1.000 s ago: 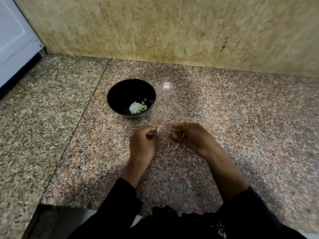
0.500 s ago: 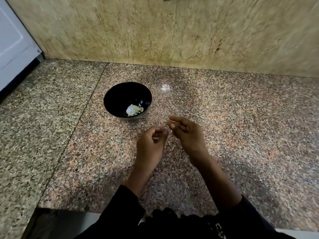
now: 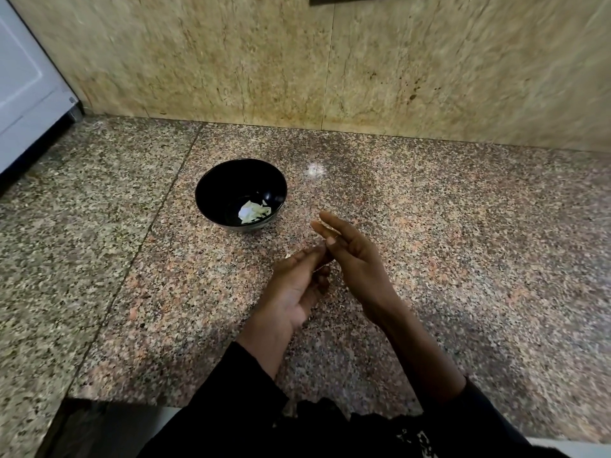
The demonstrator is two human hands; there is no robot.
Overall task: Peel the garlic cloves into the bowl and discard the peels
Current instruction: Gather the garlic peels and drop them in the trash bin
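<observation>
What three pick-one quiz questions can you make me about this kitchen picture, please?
1. Where is the round black bowl?
A. Left of and beyond the hands
B. Under the right hand
C. On the floor

2. How many bowls stand on the speckled granite counter?
A. Three
B. One
C. Two

3. How are the right hand fingers?
A. In a fist
B. Inside the bowl
C. Stretched out

Answers:
1 A, it sits up and left of both hands.
2 B, only one is visible.
3 C, they point forward, straight, beside the left hand.
</observation>
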